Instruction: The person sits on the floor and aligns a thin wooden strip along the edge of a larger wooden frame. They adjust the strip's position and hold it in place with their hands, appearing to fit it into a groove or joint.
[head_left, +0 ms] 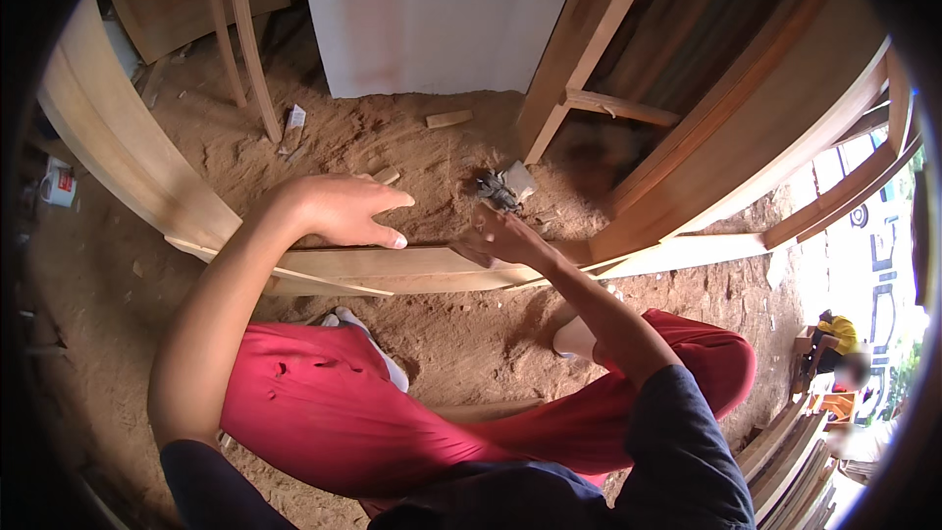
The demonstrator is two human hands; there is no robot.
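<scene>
The left hand (pixel 340 210) is reaching out with thumb and fingers spread, a gap showing between them and nothing visible in it, while the right hand (pixel 507 238) is bending its fingers inward, too blurred to tell whether they are pinching anything. The wooden crosspiece (pixel 422 261) is lying right below both hands, running from side to side in front of the person; the left thumb is ending at its far edge, the right hand is sitting over that same edge farther right, and whether either is touching the wood I cannot tell. A grey crumpled scrap (pixel 510 183) is showing just beyond the right fingers. The crosspiece is spanning between a long pale board (pixel 132 142) on the left and a broad board (pixel 760 123) on the right, both bending in the fisheye view. Beyond it, a small wood offcut (pixel 449 119) is lying on sandy ground (pixel 373 142) before a white panel (pixel 442 20). On this side, the person's red trousers (pixel 343 373) are spreading below the forearms. Far right, someone in a yellow top (pixel 840 332) is staying low near stacked planks (pixel 790 456).
</scene>
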